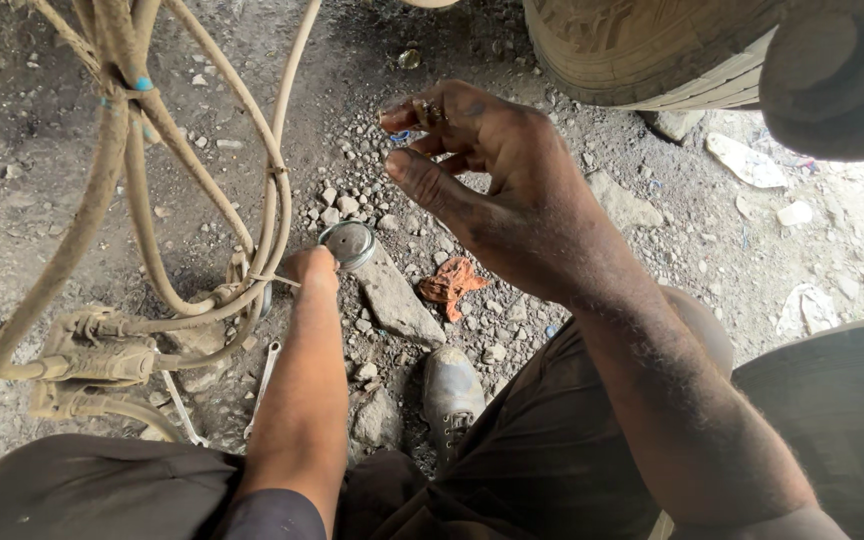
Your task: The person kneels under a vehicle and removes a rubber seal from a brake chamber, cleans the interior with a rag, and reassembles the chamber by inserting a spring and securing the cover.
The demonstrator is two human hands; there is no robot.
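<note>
My right hand (492, 190) is raised above the gravel ground, thumb and fingers pinching a small dark part with a blue bit (402, 133) at the fingertips. My left hand (310, 268) reaches down to the ground, its fingers curled next to a round metal tin lid (348, 243) that lies on a flat stone (397, 298). What the left fingers grip is hidden. I am squatting; my dark shoe (452, 390) is between my knees.
Dusty hoses (142, 170) loop down at the left to a dirt-caked fitting (102, 362). Two wrenches (262, 385) lie beside it. An orange rag (452, 283) rests on the gravel. A tyre (642, 50) stands at top right.
</note>
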